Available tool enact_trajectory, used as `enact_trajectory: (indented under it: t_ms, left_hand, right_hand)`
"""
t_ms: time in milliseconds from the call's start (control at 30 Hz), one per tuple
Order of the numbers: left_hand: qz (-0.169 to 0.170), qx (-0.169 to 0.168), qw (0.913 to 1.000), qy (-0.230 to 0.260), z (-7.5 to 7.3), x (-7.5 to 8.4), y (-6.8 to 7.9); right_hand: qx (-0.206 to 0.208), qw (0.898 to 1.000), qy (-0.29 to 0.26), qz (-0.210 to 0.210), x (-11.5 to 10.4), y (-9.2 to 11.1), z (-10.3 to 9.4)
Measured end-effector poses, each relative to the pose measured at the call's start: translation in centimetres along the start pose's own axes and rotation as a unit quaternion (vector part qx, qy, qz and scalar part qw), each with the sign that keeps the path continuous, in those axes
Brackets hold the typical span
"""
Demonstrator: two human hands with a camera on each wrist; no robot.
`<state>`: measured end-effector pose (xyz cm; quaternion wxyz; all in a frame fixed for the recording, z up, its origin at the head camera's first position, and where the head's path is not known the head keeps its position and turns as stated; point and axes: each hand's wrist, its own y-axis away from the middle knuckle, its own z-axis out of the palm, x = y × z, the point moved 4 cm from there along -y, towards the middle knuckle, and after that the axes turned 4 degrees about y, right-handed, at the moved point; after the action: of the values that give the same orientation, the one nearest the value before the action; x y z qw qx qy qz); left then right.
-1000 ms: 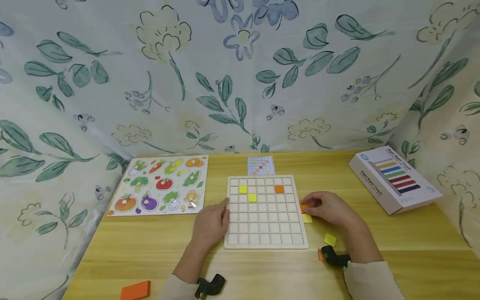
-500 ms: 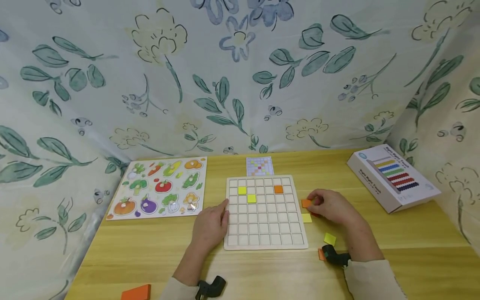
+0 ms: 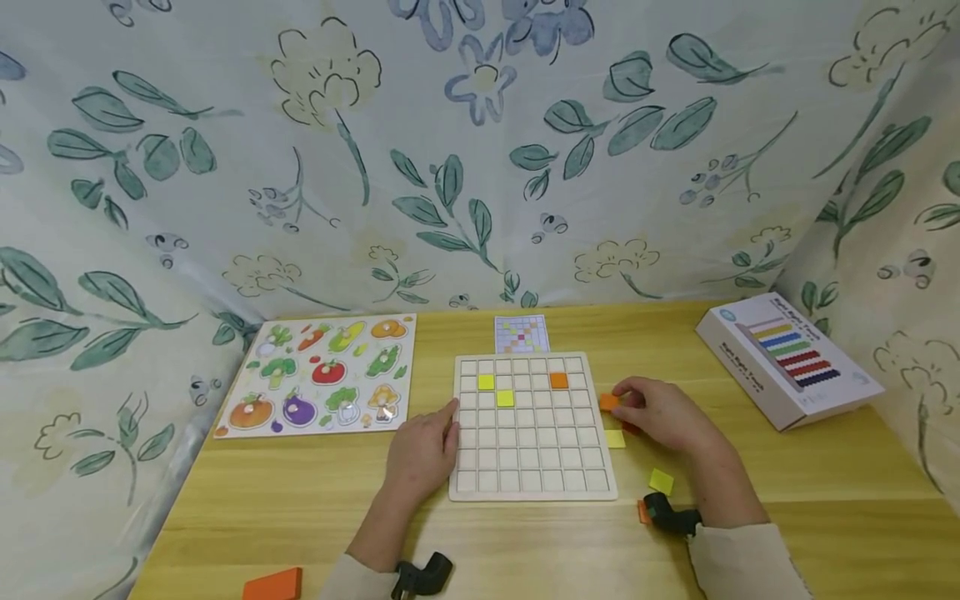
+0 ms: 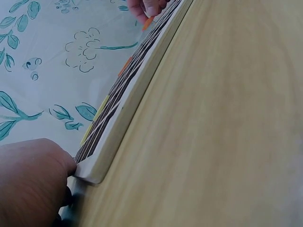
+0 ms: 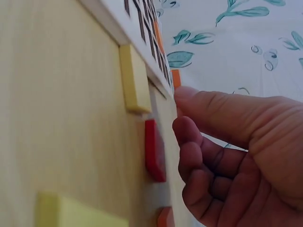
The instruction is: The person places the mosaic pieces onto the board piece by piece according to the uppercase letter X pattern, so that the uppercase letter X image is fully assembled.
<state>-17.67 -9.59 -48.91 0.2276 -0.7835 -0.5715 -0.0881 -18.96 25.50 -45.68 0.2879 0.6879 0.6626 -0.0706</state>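
Pinched between the thumb and forefinger of the right hand (image 3: 660, 412), which are closed down to the tile's thickness, is an orange tile (image 3: 609, 402), just beside the right edge of the grid board; whether it touches the board is hard to tell. Nearest the viewer, an orange block (image 3: 272, 583) lies on the wooden table (image 3: 352, 517) at lower left, and each wrist carries a black device (image 3: 672, 514) by its pale sleeve (image 3: 746, 562). Another orange piece (image 3: 642, 512) is partly hidden by the right one, with a loose yellow tile (image 3: 661, 481) a little beyond. Farther on, the left hand (image 3: 422, 450) rests a straight forefinger and its thumb against the left edge of the grid board (image 3: 531, 458). By its right edge lie a second yellow tile (image 3: 615, 439) and a red tile (image 5: 155, 151). Seated in the board's far rows are two yellow squares (image 3: 505, 398) and an orange square (image 3: 558, 380). Behind it lies a patterned card (image 3: 522, 333), between a vegetable puzzle (image 3: 315, 375) at left and a white box (image 3: 772, 408) at right; floral cloth (image 3: 465, 125) hangs at the back.
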Motion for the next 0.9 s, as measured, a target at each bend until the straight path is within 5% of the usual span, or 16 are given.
enact_trajectory:
  t_ms: [333,567,700,900]
  left_hand:
    - [0.003,0.002,1.0,-0.001,0.0,-0.1,0.0]
    - [0.006,0.007,0.9999,-0.004,0.0,-0.2,0.0]
    - [0.008,0.009,0.9999,-0.002,0.0,-0.2,0.0]
    - [0.011,0.006,0.9999,-0.001,0.1,-0.2,0.0]
  right_hand:
    - [-0.011,0.999,-0.017,-0.047,-4.6,0.2,0.9]
    - [-0.009,0.995,-0.043,-0.095,-7.4,-1.4,2.7]
    - [-0.006,0.992,-0.038,-0.12,-8.0,-2.1,3.8]
    - [0.012,0.995,-0.028,-0.092,-7.7,-2.4,4.2]
